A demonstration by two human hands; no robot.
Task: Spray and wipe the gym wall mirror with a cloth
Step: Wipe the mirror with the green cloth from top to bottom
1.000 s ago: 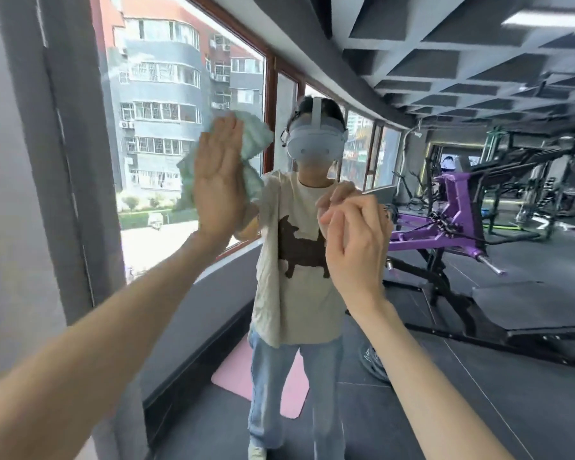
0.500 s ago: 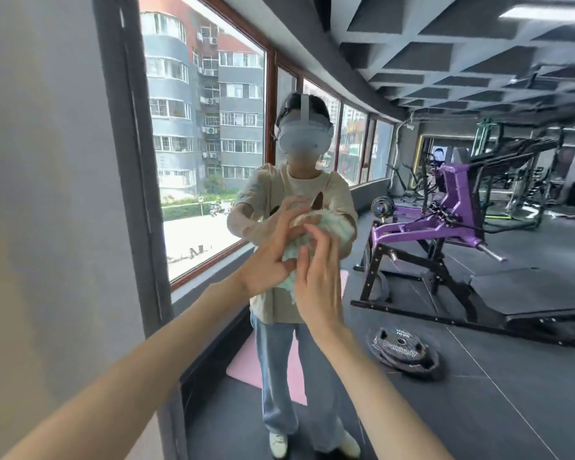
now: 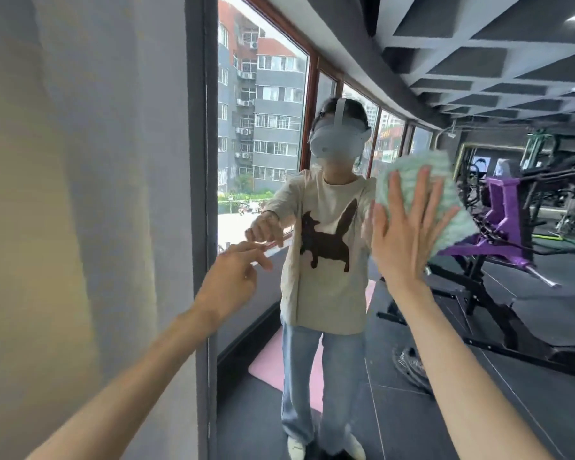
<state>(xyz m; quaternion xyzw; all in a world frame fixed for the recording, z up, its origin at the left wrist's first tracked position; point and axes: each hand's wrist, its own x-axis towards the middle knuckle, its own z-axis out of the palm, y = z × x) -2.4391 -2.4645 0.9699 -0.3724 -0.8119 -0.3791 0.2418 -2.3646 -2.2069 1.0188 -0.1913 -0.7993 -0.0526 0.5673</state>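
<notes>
The wall mirror [image 3: 478, 94] fills the middle and right of the view, and my own reflection stands in it. With its fingers spread straight, my right hand [image 3: 402, 234] presses a pale green striped cloth [image 3: 412, 171] flat against the glass at about chest height. My left hand [image 3: 229, 280] hovers close to the mirror's left part, fingers loosely curled and holding nothing. No spray bottle is in view.
The mirror's dark grey frame [image 3: 201, 161] runs vertically beside a plain grey wall [image 3: 80, 194] on the left. Reflected in the glass are large windows, a purple gym machine [image 3: 502, 207], a pink mat [image 3: 273, 363] and a weight plate [image 3: 409, 363] on the dark floor.
The cloth has passed from my left hand to my right, which now presses it higher and further right on the mirror. My left hand has dropped away to the left, empty.
</notes>
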